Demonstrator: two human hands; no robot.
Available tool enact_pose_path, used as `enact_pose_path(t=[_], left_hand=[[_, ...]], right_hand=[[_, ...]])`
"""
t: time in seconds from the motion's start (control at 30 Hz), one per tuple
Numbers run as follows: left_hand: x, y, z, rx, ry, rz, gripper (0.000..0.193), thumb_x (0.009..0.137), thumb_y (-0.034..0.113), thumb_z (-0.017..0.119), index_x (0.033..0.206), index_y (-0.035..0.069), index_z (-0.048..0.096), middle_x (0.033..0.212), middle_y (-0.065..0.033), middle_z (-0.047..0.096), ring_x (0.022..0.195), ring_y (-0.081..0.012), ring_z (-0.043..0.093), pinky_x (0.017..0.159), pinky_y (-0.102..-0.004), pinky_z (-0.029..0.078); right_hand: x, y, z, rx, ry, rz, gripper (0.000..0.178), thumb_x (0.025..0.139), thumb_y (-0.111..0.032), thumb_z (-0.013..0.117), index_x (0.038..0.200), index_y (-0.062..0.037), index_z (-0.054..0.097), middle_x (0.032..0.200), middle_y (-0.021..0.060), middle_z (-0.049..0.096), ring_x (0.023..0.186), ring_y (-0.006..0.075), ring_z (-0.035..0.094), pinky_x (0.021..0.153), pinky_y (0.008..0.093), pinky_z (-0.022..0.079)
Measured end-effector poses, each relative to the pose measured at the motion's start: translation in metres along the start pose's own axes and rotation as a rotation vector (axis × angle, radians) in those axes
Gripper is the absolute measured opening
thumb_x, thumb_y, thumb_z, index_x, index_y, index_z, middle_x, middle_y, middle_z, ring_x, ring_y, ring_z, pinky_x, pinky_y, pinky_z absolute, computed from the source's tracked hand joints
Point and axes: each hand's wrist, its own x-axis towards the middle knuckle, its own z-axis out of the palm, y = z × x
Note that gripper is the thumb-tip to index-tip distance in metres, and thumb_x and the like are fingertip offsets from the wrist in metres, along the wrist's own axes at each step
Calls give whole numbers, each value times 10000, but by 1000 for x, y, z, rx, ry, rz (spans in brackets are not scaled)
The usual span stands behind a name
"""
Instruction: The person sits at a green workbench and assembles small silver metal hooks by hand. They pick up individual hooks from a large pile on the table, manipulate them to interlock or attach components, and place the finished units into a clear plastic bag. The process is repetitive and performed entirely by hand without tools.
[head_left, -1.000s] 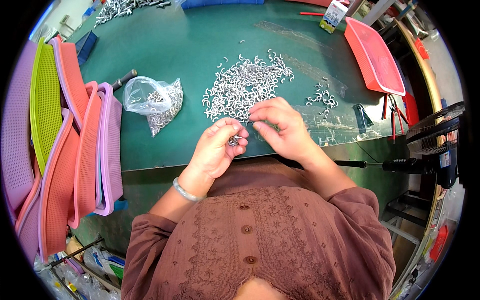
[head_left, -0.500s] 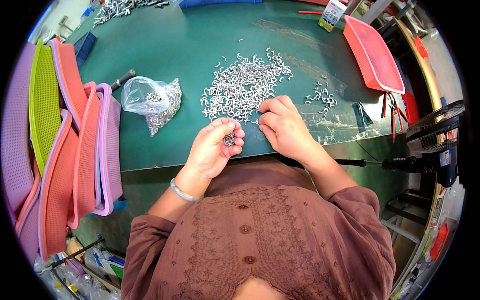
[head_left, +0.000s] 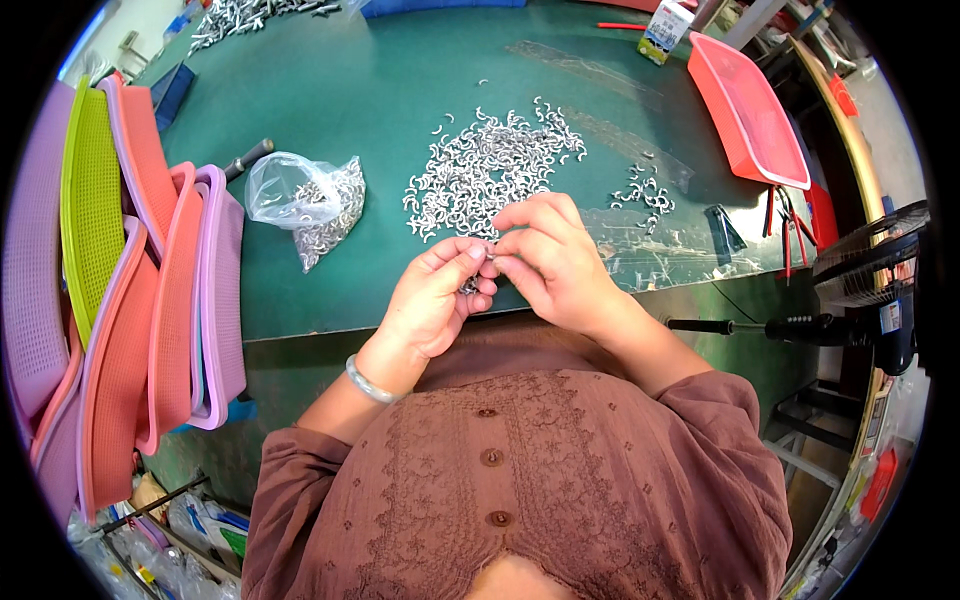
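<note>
The metal pieces [head_left: 469, 286] I hold are tiny and silvery grey, with dark shadow between them, bunched in the curled fingers of my left hand [head_left: 425, 295], just over the near edge of the table. That hand is closed around them, thumb tip against the forefinger. My right hand [head_left: 562, 262] meets it there, thumb and fingertips drawn together at the left fingertips; whether they pinch a piece I cannot tell, as the spot is too small.

Just beyond my hands spreads a loose pile [head_left: 490, 165] of small, curved, crescent-like bits, bright along their edges, on the green table [head_left: 370, 95]. A smaller cluster [head_left: 648, 197] lies to the right. To the left, a clear plastic bag [head_left: 335, 215] holds more. Farther out are a pink basket [head_left: 745, 125] and red-handled pliers [head_left: 787, 240].
</note>
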Motion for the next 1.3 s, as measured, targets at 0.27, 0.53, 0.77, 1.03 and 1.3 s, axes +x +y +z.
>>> enact_pose_path(t=[0.27, 0.53, 0.77, 1.03, 1.3], left_hand=[[-2, 3, -3, 2, -41, 10, 142, 941, 167, 522, 983, 43, 577, 833, -27, 557, 703, -102, 507, 585, -216, 428], [-3, 4, -3, -2, -50, 8, 133, 943, 152, 514, 989, 43, 573, 836, -30, 557, 710, -104, 505, 588, -218, 425], [-3, 5, -3, -36, -63, 1, 121, 942, 139, 502, 980, 41, 561, 848, -40, 559, 719, -110, 513, 590, -224, 430], [-1, 7, -10, -118, -70, 4, 182, 928, 150, 438, 966, 7, 543, 864, -97, 582, 740, -174, 567, 644, -300, 499], [-2, 5, -5, -12, -11, -1, 162, 911, 161, 514, 971, 14, 546, 859, -82, 578, 730, -156, 552, 617, -268, 474]], right_hand=[[-13, 14, 2, -224, -117, 75, 138, 700, -61, 665, 830, -31, 629, 1029, 82, 566, 997, 289, 493, 842, 395, 411], [-12, 14, 4, -221, -131, 61, 70, 715, -52, 626, 775, -24, 602, 1033, 91, 571, 999, 286, 498, 836, 388, 412], [-12, 12, 1, -219, -160, 75, 79, 720, -41, 619, 795, -22, 602, 1056, 92, 569, 1012, 292, 493, 848, 389, 404], [-14, 17, -4, -151, -163, 157, 104, 715, -30, 645, 814, -28, 612, 1070, 87, 566, 1046, 297, 474, 871, 392, 394], [-15, 18, -6, -139, -160, 136, 104, 695, -11, 661, 783, -22, 605, 1088, 88, 566, 1047, 308, 474, 874, 396, 398]])
